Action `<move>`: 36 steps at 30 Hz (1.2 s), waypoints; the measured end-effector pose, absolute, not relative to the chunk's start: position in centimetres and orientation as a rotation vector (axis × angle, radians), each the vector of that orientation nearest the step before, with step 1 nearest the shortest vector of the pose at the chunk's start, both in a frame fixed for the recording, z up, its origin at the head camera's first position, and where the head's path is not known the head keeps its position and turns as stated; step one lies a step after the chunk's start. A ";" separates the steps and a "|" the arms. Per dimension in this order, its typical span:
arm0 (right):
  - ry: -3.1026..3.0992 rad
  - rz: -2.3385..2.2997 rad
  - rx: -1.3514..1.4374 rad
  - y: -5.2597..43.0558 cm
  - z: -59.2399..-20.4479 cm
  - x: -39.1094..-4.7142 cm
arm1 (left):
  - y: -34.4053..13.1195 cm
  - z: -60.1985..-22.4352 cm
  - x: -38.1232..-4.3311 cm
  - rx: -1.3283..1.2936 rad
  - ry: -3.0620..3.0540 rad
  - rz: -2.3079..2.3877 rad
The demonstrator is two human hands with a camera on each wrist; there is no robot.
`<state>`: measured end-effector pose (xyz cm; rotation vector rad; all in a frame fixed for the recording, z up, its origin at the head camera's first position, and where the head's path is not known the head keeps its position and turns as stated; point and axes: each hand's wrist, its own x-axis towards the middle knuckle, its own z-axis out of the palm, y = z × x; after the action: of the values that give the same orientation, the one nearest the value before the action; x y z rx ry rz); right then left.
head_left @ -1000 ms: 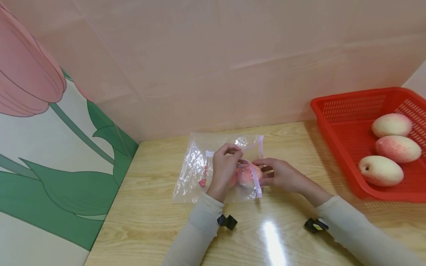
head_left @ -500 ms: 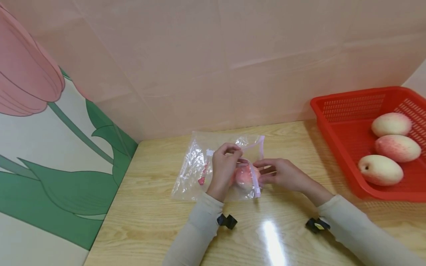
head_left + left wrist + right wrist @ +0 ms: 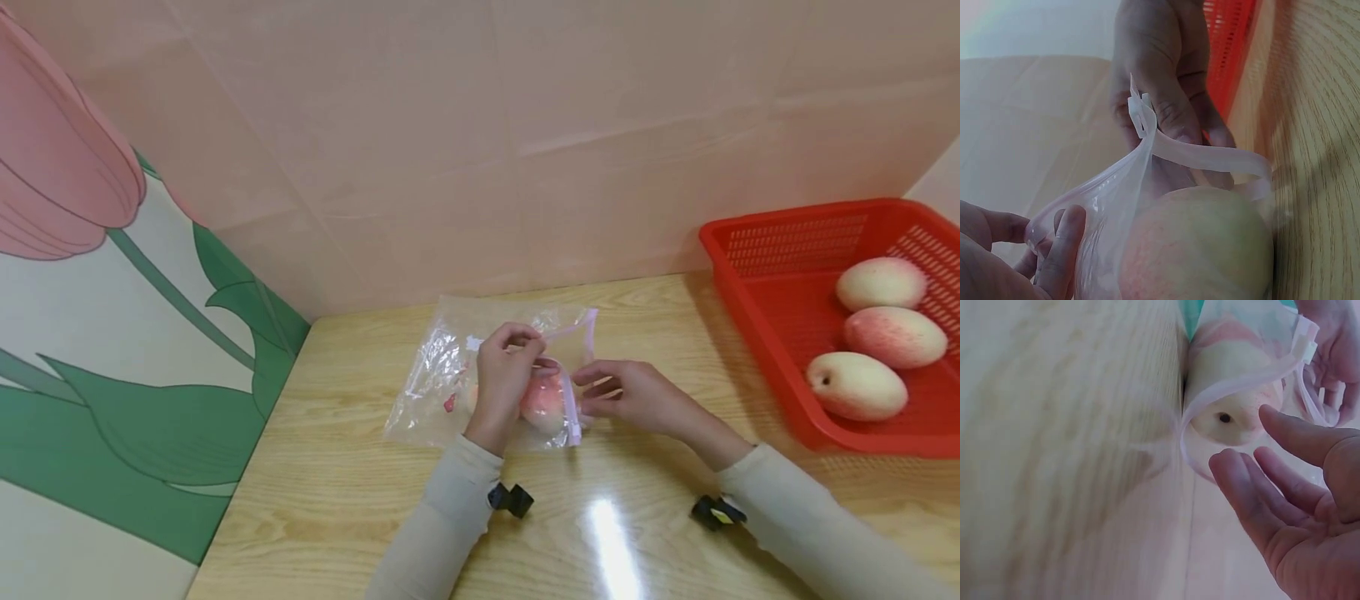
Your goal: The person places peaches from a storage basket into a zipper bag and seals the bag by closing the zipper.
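Observation:
A clear zip bag [image 3: 423, 400] with a pale purple zip strip lies on the wooden table, its mouth facing right. My left hand [image 3: 504, 375] pinches the upper edge of that mouth and lifts it, seen also in the left wrist view. Inside, just behind the mouth, rests a pink and cream peach [image 3: 542, 406]; its dark stem hole faces the opening in the right wrist view. My right hand [image 3: 1310, 512] is at the mouth, thumb and fingers spread, fingertips close to the peach. Another pale rounded shape in the bag is mostly hidden by my left wrist.
A red plastic basket [image 3: 757, 333] with three peaches stands at the right. Behind the table rises a pinkish covered wall [image 3: 420, 167]; a tulip-patterned panel [image 3: 187, 417] borders the left side. Bare wood [image 3: 322, 500] shows in front of the bag.
The peach has slid left, deeper into the bag. My right hand's fingers have come away from it at the mouth. My left hand keeps its hold on the bag's edge.

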<state>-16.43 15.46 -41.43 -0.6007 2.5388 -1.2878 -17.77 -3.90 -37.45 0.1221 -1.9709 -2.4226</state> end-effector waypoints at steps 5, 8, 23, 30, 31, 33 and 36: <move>2.547 -1.245 -0.641 15.9 -41.3 -16.0 | -4.0 -37.3 -17.8 0.135 -1.968 -2.419; 2.569 -1.219 -0.682 16.2 -41.0 -15.8 | -4.1 -37.3 -17.8 0.137 -1.971 -2.405; 2.744 -1.096 -0.678 20.5 -37.0 -13.5 | -5.3 -36.8 -18.2 0.201 -1.808 -2.454; 2.890 -1.002 -0.489 25.5 -35.3 -12.7 | -5.0 -36.9 -18.2 0.193 -1.820 -2.437; 2.910 -0.986 -0.456 26.3 -35.2 -12.7 | -4.9 -36.9 -18.1 0.196 -1.828 -2.434; 2.952 -0.952 -0.379 27.8 -34.9 -12.6 | -4.9 -36.9 -18.1 0.206 -1.846 -2.427; 2.993 -0.900 -0.264 30.0 -34.6 -12.7 | -4.9 -36.9 -18.1 0.220 -1.873 -2.421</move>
<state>-12.72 29.99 -34.62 -0.2643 2.9927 -0.8999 -18.07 -4.92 -36.86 0.2205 -1.8727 -2.4212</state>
